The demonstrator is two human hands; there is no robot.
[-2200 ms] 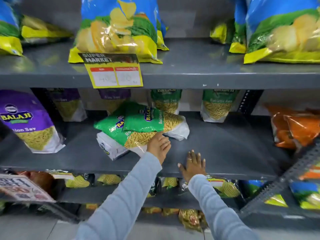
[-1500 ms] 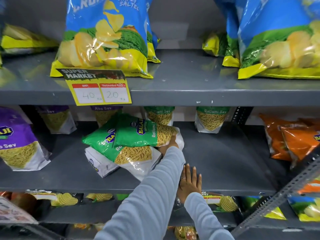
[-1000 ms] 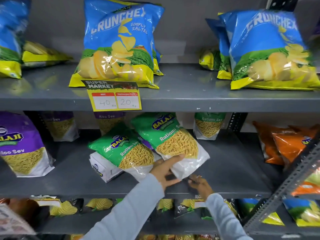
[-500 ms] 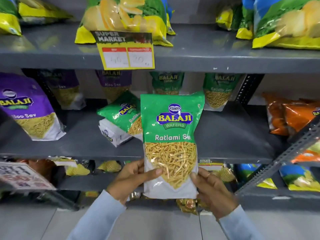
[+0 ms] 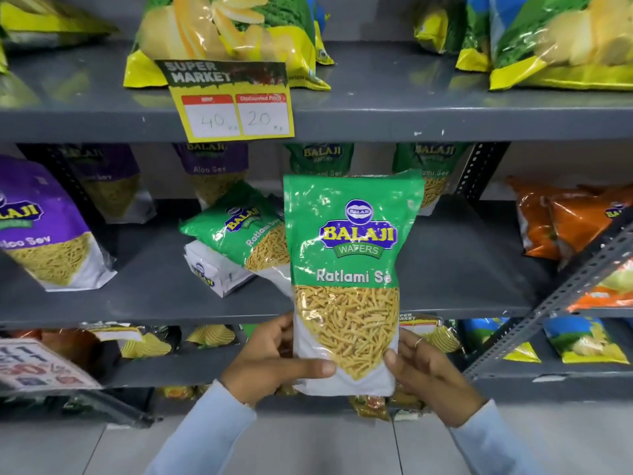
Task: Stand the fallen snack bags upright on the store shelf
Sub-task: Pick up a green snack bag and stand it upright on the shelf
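Note:
I hold a green Ratlami Sev bag (image 5: 349,262) upright in the air in front of the middle shelf (image 5: 455,279). My left hand (image 5: 270,365) grips its lower left edge and my right hand (image 5: 428,375) grips its lower right corner. Behind it to the left, a second green Ratlami Sev bag (image 5: 246,231) lies tilted on the shelf, on top of a fallen bag (image 5: 209,269) that shows its white bottom. Two more green bags (image 5: 322,157) stand at the back of the shelf, partly hidden.
Purple Aloo Sev bags (image 5: 44,234) stand at the left, orange bags (image 5: 561,217) at the right. The upper shelf carries chip bags (image 5: 226,32) and a yellow price tag (image 5: 233,104). A slanted metal bar (image 5: 561,296) crosses the lower right. Bare shelf lies right of my bag.
My left hand pulled the top green bag off the fallen pile. Both hands then turned it upright and brought it out in front of the shelf, where it now stays nearly still.

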